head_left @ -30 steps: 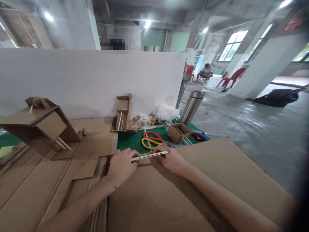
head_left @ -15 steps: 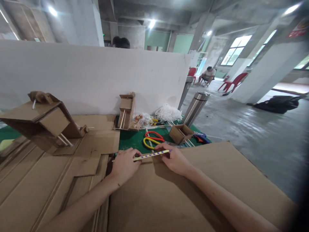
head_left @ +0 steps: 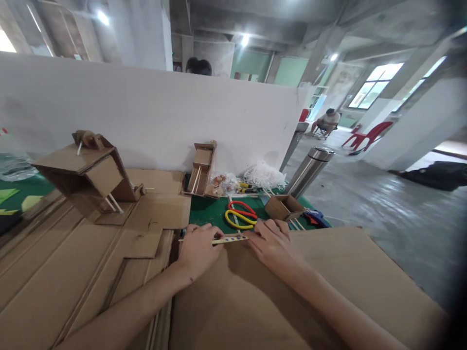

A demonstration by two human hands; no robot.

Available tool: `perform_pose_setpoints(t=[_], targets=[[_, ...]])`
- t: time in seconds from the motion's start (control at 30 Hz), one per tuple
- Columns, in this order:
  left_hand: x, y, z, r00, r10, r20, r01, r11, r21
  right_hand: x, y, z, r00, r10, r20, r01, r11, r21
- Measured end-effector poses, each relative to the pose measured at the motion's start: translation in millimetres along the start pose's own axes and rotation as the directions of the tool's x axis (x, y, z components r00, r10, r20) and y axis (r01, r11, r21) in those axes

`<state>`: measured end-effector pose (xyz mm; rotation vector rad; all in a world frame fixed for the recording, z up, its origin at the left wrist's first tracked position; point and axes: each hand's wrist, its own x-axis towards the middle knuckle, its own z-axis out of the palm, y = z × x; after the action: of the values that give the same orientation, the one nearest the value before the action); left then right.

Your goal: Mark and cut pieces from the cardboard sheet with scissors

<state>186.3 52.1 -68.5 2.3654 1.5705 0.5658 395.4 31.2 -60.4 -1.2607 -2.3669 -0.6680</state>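
Observation:
A pale yellow pencil [head_left: 230,239] with a row of dark purple dots lies between my hands, close to the far edge of a large cardboard sheet [head_left: 219,301]. My left hand [head_left: 200,248] pinches it, and a thin pointed end pokes out on that hand's left side. Over the right end lies my right hand [head_left: 273,243], its thumb and fingers closed on the pencil, hiding that tip. Just beyond are scissors [head_left: 241,216] with red and yellow handles and a small open cardboard box [head_left: 283,208].
At left, a cardboard construction [head_left: 91,177] with sticks stands on stacked cardboard [head_left: 47,272]. Farther back are a smaller cardboard piece [head_left: 200,170], white stringy material [head_left: 264,175], a steel flask [head_left: 310,170] and a blue glue gun [head_left: 316,218]. A white partition [head_left: 153,116] rises behind.
My right hand has turned palm-down over the pencil's right end, covering the purple tip that showed before. The pencil sits lower against the cardboard. The view has swung left.

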Motion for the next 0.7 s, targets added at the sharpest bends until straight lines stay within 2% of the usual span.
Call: perform_pose_setpoints(t=[0.13,0.2,0.3,0.37,0.43,0.47,0.5,0.57,0.6,0.63,0.7], targets=[[-3,0,1.1,0.999,0.001,-0.053,0.0,1.0,0.012,-2,21,-5,0.999,0.048,-0.015,-0.05,0.991,-0.122],[-5,1,1.6,0.997,0.001,-0.083,0.0,1.0,0.011,-3,36,-8,0.992,0.116,-0.048,-0.12,0.987,-0.108],[-6,1,2.7,0.993,0.004,-0.115,-0.005,1.0,-0.004,-1,46,-10,0.935,0.331,-0.124,-0.302,0.93,0.209],[-6,1,3.8,0.992,0.009,-0.123,-0.011,1.0,-0.016,1,41,-9,0.894,0.435,-0.104,-0.362,0.84,0.404],[-5,1,5.3,0.993,0.018,-0.115,-0.021,0.999,-0.025,4,30,-7,0.864,0.503,0.003,-0.422,0.723,0.547],[-5,1,6.1,0.994,0.022,-0.106,-0.025,0.999,-0.027,5,24,-5,0.841,0.533,0.097,-0.467,0.622,0.629],[-4,0,7.0,0.995,0.024,-0.095,-0.027,0.999,-0.028,6,19,-2,0.8,0.565,0.2,-0.518,0.482,0.707],[-3,0,8.8,0.997,0.021,-0.074,-0.023,0.999,-0.024,9,12,3,0.731,0.564,0.383,-0.585,0.231,0.777],[-3,-1,9.6,0.998,0.018,-0.066,-0.019,1.0,-0.021,11,10,6,0.715,0.551,0.43,-0.602,0.172,0.78],[-2,-1,10.3,0.998,0.014,-0.06,-0.015,1.0,-0.019,12,9,8,0.709,0.537,0.456,-0.613,0.151,0.776],[-2,-1,11.3,0.998,0.008,-0.056,-0.009,1.0,-0.017,14,10,13,0.697,0.545,0.466,-0.629,0.153,0.763]])
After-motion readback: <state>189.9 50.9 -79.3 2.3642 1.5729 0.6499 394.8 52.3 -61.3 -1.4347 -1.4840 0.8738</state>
